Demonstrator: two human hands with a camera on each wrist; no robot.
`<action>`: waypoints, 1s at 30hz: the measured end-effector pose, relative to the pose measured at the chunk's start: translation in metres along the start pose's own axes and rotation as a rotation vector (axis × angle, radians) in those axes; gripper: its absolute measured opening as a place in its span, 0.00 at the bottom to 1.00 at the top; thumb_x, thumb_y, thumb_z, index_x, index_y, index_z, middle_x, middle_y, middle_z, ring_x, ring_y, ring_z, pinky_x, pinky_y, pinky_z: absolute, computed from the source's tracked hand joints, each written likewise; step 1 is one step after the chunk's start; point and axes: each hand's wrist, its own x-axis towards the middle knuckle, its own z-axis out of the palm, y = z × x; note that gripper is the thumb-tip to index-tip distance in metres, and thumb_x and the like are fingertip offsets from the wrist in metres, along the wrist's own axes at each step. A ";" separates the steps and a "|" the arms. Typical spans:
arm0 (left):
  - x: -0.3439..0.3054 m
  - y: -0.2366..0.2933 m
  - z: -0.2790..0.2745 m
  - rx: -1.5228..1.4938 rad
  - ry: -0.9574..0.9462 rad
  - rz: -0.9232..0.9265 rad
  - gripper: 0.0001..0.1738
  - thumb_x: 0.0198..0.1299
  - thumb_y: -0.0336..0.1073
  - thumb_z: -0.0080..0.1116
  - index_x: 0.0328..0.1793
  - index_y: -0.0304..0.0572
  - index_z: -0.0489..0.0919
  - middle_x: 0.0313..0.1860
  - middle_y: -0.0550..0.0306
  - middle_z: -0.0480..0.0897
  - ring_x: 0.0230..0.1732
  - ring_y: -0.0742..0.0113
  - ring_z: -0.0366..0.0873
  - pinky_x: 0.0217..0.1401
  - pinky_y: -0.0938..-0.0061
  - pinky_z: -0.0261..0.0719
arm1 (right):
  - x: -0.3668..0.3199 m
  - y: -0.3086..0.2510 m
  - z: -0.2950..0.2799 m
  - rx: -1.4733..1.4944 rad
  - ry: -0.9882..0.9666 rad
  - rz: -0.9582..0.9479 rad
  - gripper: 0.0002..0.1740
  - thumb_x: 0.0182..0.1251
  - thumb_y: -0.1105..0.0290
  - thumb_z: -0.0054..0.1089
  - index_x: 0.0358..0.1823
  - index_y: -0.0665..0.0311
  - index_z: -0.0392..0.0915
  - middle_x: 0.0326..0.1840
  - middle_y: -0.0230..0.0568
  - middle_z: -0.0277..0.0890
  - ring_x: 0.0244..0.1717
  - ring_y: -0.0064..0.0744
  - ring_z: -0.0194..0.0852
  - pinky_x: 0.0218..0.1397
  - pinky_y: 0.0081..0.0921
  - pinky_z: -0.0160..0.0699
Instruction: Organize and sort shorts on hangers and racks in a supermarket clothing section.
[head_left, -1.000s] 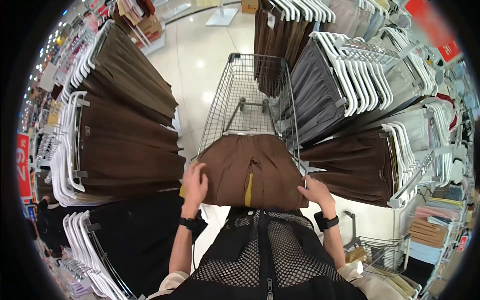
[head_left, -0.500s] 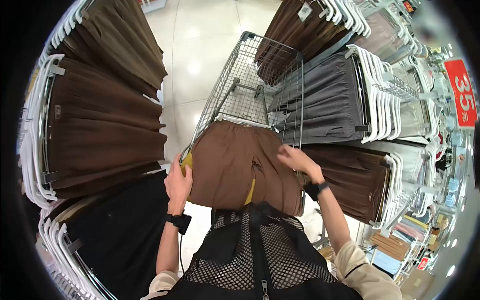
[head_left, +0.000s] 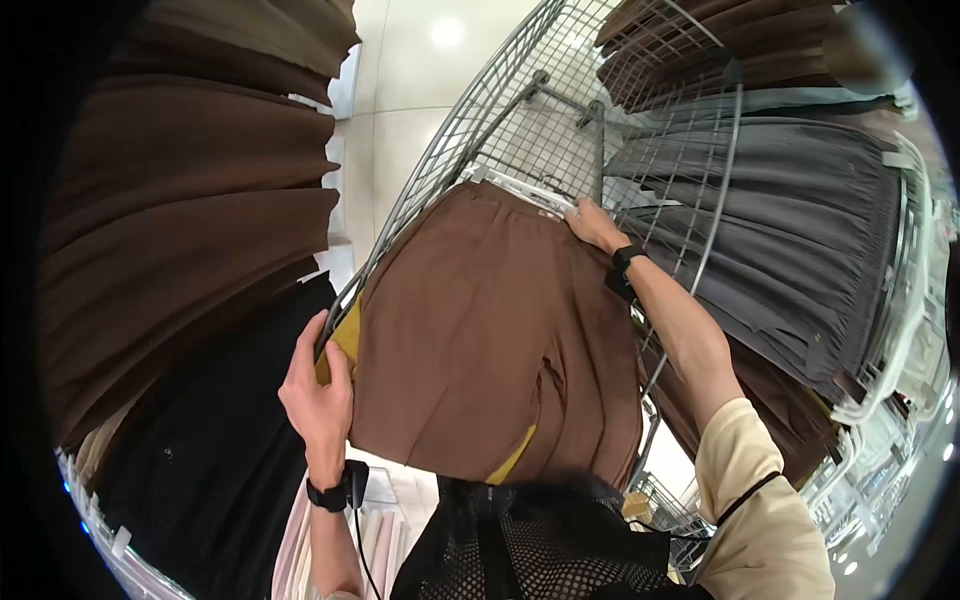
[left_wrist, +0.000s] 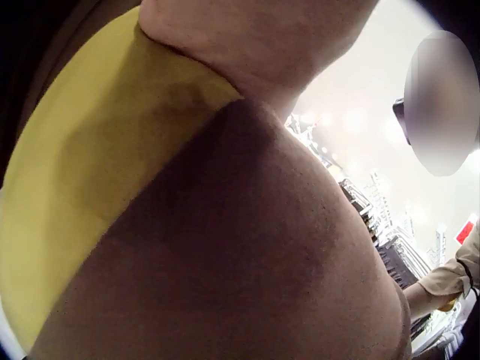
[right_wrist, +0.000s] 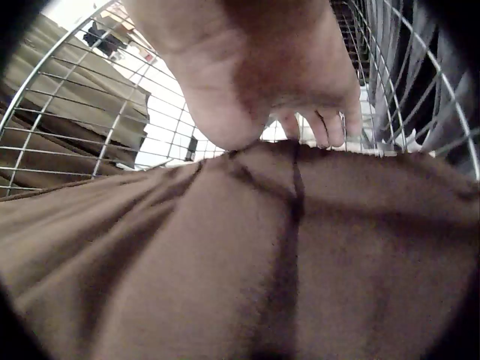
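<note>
The brown trousers (head_left: 480, 340) lie draped over the near end of a wire cart (head_left: 440, 130). Their long axis runs from the waistband at the far end, inside the basket, to the legs hanging at the near end by the person's black mesh vest (head_left: 540, 550). A yellow cloth (head_left: 345, 340) shows under their left edge and again at the near hem. The right hand (head_left: 595, 225) is at the far end, thumb on top and fingers curled over the waistband, pinching it. The left hand (head_left: 318, 395) is at the near left corner, its fingers curled round the edge of the yellow cloth. So the 2 hands hold opposite ends, the left nearer the body. Brown clothes (head_left: 180, 200) hang left, black clothes (head_left: 200, 470) near left, and grey clothes (head_left: 800, 250) right.
</note>
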 end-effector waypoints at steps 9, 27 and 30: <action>-0.002 -0.002 0.006 -0.047 0.033 -0.059 0.16 0.75 0.27 0.59 0.65 0.37 0.86 0.56 0.45 0.92 0.55 0.55 0.92 0.60 0.66 0.86 | 0.002 0.004 -0.001 -0.096 0.049 0.004 0.40 0.65 0.38 0.65 0.63 0.68 0.82 0.62 0.63 0.85 0.65 0.63 0.81 0.74 0.53 0.72; -0.007 -0.005 -0.009 0.018 -0.004 -0.010 0.19 0.74 0.35 0.60 0.69 0.49 0.84 0.55 0.44 0.91 0.56 0.42 0.89 0.58 0.57 0.86 | -0.146 -0.098 -0.121 0.103 0.340 -0.146 0.17 0.66 0.54 0.68 0.42 0.62 0.88 0.39 0.53 0.90 0.44 0.56 0.90 0.48 0.47 0.84; -0.008 -0.009 -0.014 0.000 -0.024 0.021 0.19 0.74 0.36 0.59 0.69 0.48 0.84 0.58 0.44 0.90 0.58 0.42 0.89 0.59 0.56 0.87 | -0.209 -0.125 -0.140 0.125 0.477 -0.134 0.16 0.67 0.55 0.70 0.40 0.62 0.87 0.37 0.50 0.89 0.41 0.54 0.90 0.45 0.45 0.83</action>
